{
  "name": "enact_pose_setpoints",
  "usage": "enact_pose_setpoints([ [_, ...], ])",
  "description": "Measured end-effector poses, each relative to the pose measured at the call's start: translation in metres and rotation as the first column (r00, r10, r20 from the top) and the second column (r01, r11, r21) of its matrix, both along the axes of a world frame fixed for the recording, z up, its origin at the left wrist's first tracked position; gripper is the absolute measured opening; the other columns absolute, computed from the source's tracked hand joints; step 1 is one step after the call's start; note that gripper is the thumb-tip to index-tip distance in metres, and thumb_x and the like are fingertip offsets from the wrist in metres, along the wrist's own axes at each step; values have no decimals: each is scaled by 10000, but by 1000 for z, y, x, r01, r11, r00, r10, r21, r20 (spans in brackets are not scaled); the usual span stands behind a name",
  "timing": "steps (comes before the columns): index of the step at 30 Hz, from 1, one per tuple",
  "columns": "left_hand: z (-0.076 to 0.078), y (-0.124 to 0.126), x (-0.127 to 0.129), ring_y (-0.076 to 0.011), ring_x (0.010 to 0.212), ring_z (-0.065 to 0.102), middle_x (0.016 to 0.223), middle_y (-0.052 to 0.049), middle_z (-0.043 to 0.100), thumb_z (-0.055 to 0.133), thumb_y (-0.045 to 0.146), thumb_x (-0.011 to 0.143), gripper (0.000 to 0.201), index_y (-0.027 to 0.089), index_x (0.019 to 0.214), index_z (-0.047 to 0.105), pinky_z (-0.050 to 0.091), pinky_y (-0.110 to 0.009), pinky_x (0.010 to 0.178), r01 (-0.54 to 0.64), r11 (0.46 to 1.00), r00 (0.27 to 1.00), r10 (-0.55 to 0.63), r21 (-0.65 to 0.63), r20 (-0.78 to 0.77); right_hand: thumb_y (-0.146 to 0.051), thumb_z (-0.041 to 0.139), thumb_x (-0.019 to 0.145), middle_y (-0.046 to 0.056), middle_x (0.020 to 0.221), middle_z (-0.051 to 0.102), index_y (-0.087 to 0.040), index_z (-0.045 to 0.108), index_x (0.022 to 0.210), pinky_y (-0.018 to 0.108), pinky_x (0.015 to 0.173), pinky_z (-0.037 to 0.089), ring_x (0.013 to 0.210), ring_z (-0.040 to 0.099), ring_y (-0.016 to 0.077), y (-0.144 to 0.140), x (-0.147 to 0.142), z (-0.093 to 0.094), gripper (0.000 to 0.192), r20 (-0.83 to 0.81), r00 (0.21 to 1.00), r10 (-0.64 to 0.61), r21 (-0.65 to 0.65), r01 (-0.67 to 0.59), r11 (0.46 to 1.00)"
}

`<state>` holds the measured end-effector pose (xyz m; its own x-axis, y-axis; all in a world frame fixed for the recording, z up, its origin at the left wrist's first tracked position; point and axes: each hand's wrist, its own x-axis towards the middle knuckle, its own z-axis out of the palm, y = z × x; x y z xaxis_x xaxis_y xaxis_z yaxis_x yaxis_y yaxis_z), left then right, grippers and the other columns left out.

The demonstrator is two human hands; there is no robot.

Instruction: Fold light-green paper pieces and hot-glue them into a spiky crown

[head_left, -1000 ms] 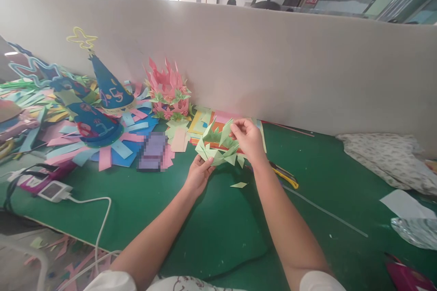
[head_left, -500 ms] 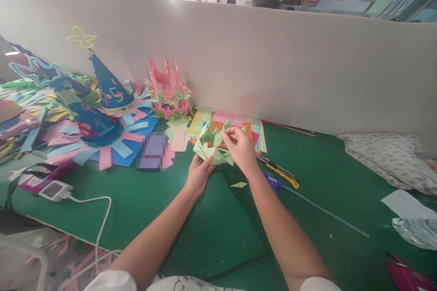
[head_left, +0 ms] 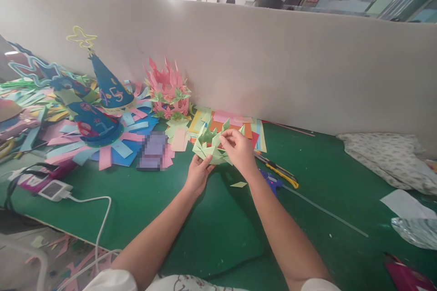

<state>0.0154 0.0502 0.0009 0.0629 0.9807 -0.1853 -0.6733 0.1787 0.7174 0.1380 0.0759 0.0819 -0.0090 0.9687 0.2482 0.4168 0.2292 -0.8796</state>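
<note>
A light green folded paper crown (head_left: 209, 151) with pointed tips is held up above the green table (head_left: 211, 223). My left hand (head_left: 199, 173) grips its lower front edge, thumb on the outside. With thumb and forefinger, my right hand (head_left: 238, 150) pinches a pointed piece on the crown's right side; the fingers partly hide that side. Beneath the hands lies a small pale green paper diamond (head_left: 238, 185). Close to my right forearm are a blue glue gun (head_left: 272, 182) with a long glue stick and a yellow utility knife (head_left: 283, 173).
Behind the crown lie coloured paper sheets (head_left: 232, 119). A pink paper crown (head_left: 169, 88) and blue cone hats (head_left: 111, 84) stand left, near a phone-like blurred object (head_left: 152, 151). A power strip (head_left: 37, 179) with cables is at left, a patterned cloth (head_left: 385, 157) at right. A partition (head_left: 290, 68) runs behind.
My right hand has shifted very slightly left along with the pinched piece. My left hand keeps its grip on the crown, which has barely moved.
</note>
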Motion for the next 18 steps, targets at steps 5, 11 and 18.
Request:
enact_pose_setpoints([
  [5, 1, 0, 0, -168, 999, 617, 1165, -54, 624, 711, 276, 730, 392, 226, 1079, 542, 492, -302, 834, 11, 1000, 1000, -11, 5, 11, -399, 514, 831, 23, 783, 679, -221, 530, 832, 305, 677, 527, 707, 672, 178, 0, 0, 1, 179, -8, 1000, 10, -1, -10, 1000],
  [11, 1, 0, -1, -158, 1002, 610, 1183, -47, 613, 704, 266, 740, 390, 233, 1096, 548, 493, -295, 838, 16, 1000, 999, -16, 11, 29, -394, 506, 839, 21, 802, 682, -223, 526, 832, 300, 695, 523, 749, 677, 179, 0, 0, 0, 172, -6, 999, 36, -9, -36, 999],
  [18, 0, 1, -1, -147, 967, 614, 1161, -43, 618, 704, 262, 743, 391, 228, 1102, 551, 498, -281, 814, 15, 1000, 999, -15, -7, 37, -391, 499, 841, 15, 797, 671, -222, 524, 842, 293, 697, 518, 751, 666, 171, 0, 0, -1, 171, -6, 998, 55, -5, -55, 998],
])
